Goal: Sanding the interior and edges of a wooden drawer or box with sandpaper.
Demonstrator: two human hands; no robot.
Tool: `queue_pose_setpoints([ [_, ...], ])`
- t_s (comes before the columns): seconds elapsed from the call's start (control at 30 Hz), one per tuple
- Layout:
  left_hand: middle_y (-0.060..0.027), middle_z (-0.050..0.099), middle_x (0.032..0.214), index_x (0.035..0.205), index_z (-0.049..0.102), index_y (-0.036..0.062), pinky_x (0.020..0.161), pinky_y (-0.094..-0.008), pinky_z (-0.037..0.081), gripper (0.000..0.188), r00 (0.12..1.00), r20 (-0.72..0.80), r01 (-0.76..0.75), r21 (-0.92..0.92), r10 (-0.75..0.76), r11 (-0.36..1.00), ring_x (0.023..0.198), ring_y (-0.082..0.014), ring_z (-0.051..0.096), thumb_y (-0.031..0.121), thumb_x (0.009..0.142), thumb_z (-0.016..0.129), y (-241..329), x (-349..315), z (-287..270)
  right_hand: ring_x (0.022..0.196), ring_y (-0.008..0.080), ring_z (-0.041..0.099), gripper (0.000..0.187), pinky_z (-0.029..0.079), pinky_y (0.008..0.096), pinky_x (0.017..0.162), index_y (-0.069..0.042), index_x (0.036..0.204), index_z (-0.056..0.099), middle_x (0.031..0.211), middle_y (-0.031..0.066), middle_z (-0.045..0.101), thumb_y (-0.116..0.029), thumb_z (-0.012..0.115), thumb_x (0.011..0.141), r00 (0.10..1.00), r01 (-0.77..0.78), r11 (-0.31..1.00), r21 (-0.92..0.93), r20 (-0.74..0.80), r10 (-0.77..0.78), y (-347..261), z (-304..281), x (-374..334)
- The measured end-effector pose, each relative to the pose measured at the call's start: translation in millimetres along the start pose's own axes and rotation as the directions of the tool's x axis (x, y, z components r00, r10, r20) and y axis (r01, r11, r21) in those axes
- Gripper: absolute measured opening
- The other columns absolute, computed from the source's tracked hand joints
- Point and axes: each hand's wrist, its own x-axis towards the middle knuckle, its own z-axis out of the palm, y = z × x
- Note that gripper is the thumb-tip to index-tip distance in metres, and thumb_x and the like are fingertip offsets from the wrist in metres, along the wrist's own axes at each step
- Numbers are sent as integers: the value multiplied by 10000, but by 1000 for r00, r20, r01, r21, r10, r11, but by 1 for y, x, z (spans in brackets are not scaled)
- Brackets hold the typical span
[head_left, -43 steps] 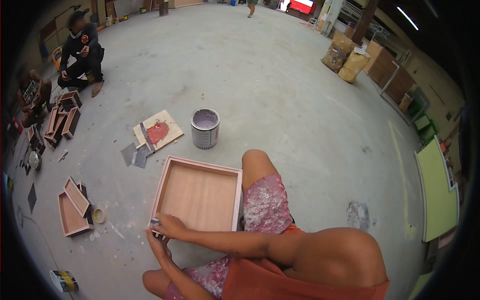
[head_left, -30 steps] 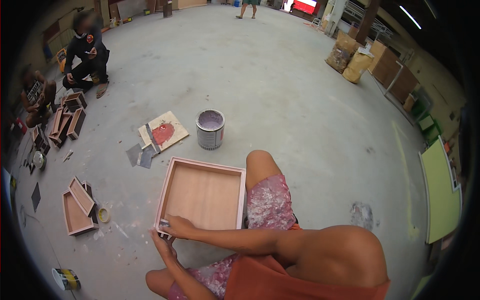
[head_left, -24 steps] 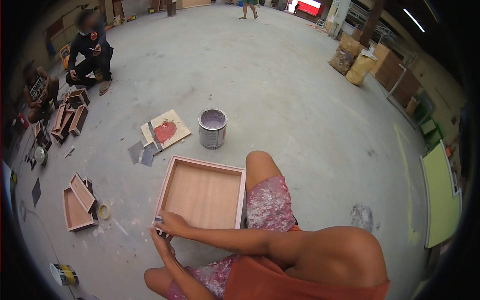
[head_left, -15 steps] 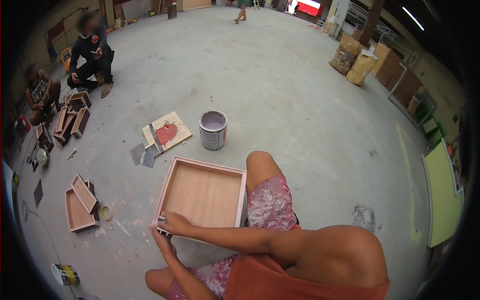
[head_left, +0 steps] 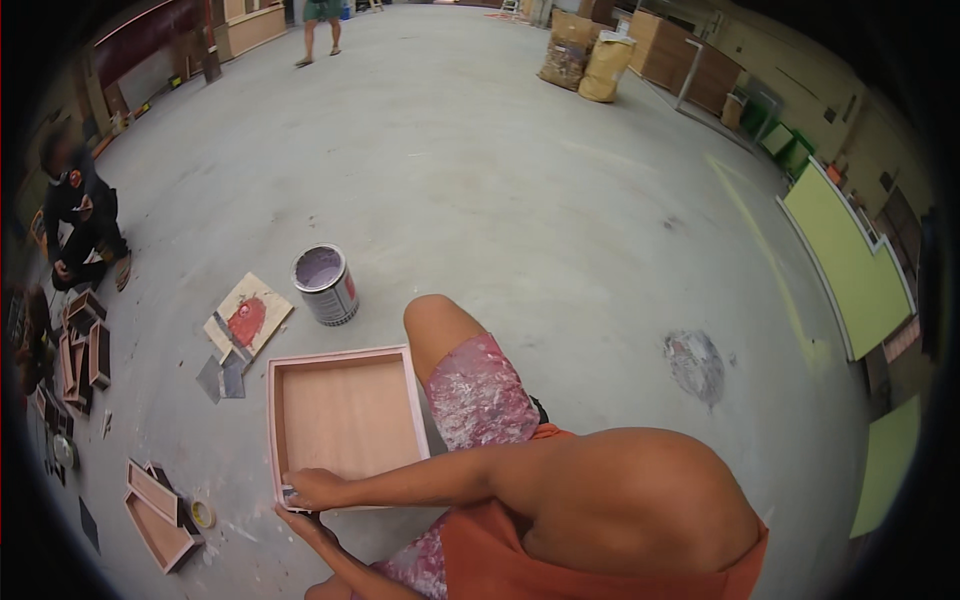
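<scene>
A shallow, open wooden drawer box [head_left: 350,405] with a pinkish rim lies in front of me, beside my bent knee. Across it reaches my right arm, and my right hand [head_left: 318,489] is closed at the near left corner around a small grey piece [head_left: 290,493], perhaps folded sandpaper, pressed to the rim. Just below, my left hand [head_left: 303,522] grips that same corner from outside; its fingers are partly hidden.
An open paint can [head_left: 325,285] and a red-smeared board [head_left: 248,315] with grey sheets [head_left: 222,378] stand beyond the box. Small wooden boxes [head_left: 160,520] and a tape roll [head_left: 202,514] lie left. One person [head_left: 85,215] crouches at far left; another [head_left: 322,30] is on foot far ahead.
The view has swung to the right, so the box, can and board appear further left. Both hands stay at the same corner of the box. The distant person on foot has moved.
</scene>
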Motion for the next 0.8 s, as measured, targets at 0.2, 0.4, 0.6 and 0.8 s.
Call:
queue_pose_setpoints([
  [0.2,-157,569,1441,1483,505,55,1117,-490,444,711,996,76,57,-91,-50,994,1335,-316,562,591,1041,355,7,9,-3,1009,460,703,413,546,530,860,41,1094,668,1044,304,712,-275,740,840,996,-89,996,29,-12,89,2,1,-1],
  [0.4,-159,543,1473,1513,484,78,1130,-498,447,713,993,114,2,-114,11,993,1356,-319,549,598,1053,321,-3,62,-38,1017,458,710,423,549,538,868,38,1086,694,1056,309,720,-297,740,832,997,0,999,45,-77,3,-17,5,10],
  [0.6,-160,535,1477,1524,459,55,1121,-485,457,816,995,-83,48,-62,-54,997,1351,-315,550,695,1062,253,-4,20,-19,1042,460,696,495,532,534,881,-5,1184,667,1104,291,719,-422,692,918,992,-24,999,-31,119,28,-6,-10,-6],
  [0.8,-143,620,1389,1497,490,67,989,-446,560,771,996,-14,-82,86,83,993,1232,-283,644,680,1081,276,-6,-7,-5,1032,451,705,485,541,519,876,-27,1217,664,1094,273,728,-430,678,947,996,-43,998,-44,74,46,-2,5,-3],
])
